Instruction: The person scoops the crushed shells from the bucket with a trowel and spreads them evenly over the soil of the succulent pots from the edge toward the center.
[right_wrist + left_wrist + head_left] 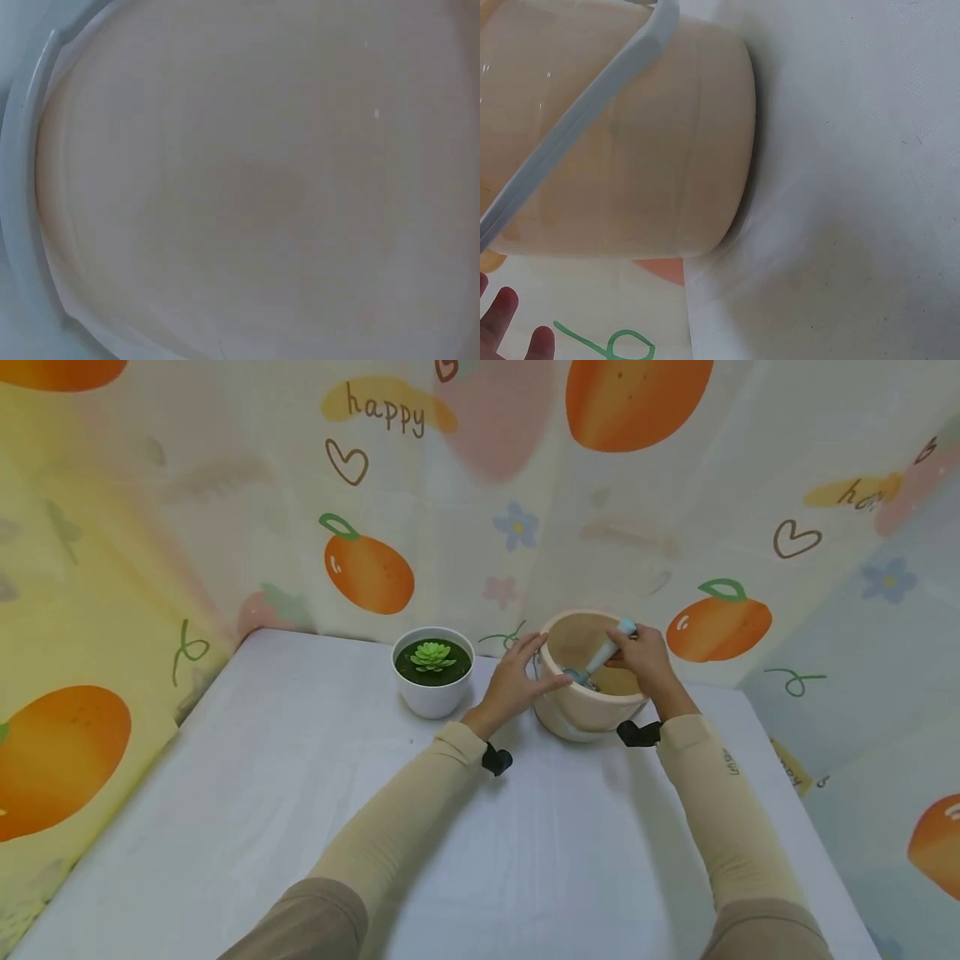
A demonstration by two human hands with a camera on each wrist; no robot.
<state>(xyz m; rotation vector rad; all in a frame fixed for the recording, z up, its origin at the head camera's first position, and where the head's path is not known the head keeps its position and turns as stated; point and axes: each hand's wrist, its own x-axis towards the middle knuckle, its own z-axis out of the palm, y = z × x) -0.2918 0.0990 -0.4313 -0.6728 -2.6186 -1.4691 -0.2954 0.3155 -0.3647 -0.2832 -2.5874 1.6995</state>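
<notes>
A peach-coloured bucket (592, 714) with a pale grey carrying handle (592, 101) stands upright at the back right of the table. My left hand (517, 681) rests against its left rim, thumb at the front and fingers spread toward the back. Fingertips (502, 307) of that hand show fairly straight in the left wrist view. Over the bucket's right side, my right hand (643, 658) grips the pale blue handle of a small trowel-like tool (606, 652). The tool slants down inside, its greyish head close to the front wall. The right wrist view shows mostly the bucket's outer wall (247, 195).
Left of the bucket, a white pot (431, 700) holds a green succulent (432, 657) in dark soil-like filling. A white cloth covers the table (315, 793). Printed curtains (247, 510) with oranges hang close behind its back edge and along both sides.
</notes>
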